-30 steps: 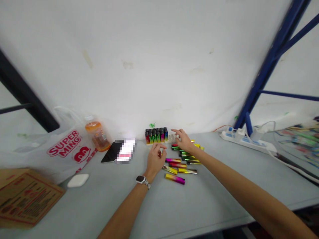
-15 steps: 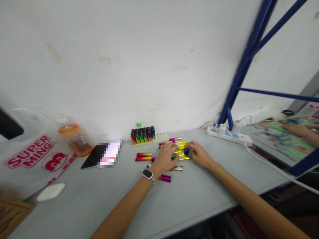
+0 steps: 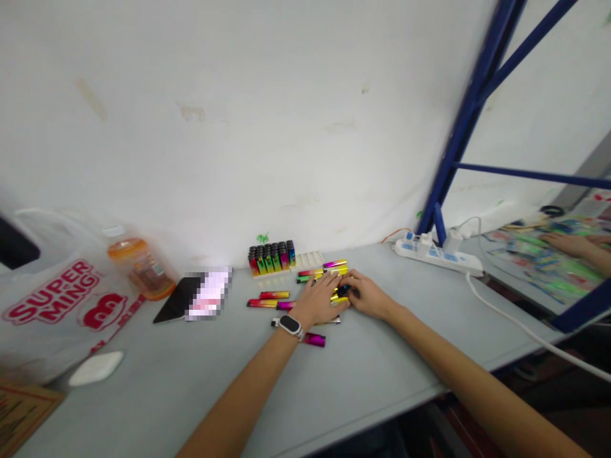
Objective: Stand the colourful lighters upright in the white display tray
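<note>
My left hand lies palm down, fingers spread, over several shiny multicoloured lighters on the grey table; it hides part of them. Between the curled fingers of my right hand is a dark blue lighter, mostly covered, close to my left fingertips. Red-yellow lighters lie left of my left hand, and a magenta lighter lies nearer the front. Yellow and magenta lighters lie just beyond my fingers. Behind them, a white tray holds rows of upright, black-topped lighters in its left part.
Against the wall at right sits a white power strip with a cable, beside a blue metal frame. At left are a pixelated phone-like object, an orange drink bottle and a plastic bag. Another person's hand shows far right.
My right hand has moved left with the dark blue lighter, closer to my left hand. The lighters at left have shifted slightly leftward. The view has turned a little.
</note>
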A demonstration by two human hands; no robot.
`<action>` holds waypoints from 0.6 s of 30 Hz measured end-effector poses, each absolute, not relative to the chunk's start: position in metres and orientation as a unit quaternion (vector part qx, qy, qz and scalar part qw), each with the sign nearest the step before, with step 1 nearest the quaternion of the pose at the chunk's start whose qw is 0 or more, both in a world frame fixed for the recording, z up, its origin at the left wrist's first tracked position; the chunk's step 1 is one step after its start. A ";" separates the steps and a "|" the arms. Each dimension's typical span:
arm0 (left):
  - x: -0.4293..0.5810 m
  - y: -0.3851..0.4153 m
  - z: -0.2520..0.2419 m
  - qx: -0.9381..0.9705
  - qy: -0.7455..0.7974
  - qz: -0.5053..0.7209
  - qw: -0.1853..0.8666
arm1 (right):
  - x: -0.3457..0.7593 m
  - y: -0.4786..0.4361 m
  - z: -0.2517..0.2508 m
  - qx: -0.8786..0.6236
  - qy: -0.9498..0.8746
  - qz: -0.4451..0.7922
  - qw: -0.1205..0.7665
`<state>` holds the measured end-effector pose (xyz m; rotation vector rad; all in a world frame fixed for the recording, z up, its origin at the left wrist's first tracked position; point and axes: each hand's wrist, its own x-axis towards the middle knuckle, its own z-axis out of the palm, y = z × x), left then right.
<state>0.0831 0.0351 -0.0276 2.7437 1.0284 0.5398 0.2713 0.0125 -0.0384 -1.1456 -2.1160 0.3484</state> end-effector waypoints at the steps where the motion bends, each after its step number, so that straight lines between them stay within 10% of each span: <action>1: 0.078 0.035 -0.027 0.917 0.345 0.184 0.080 | 0.269 0.013 -0.036 -0.439 -0.824 0.137 0.333; 9: 0.049 0.032 -0.027 0.917 0.331 0.211 0.075 | 0.252 0.026 -0.018 -0.443 -0.864 0.083 0.224; 18: 0.030 0.034 -0.007 0.849 0.348 0.372 0.142 | 0.213 0.028 -0.013 -0.403 -0.804 0.143 0.413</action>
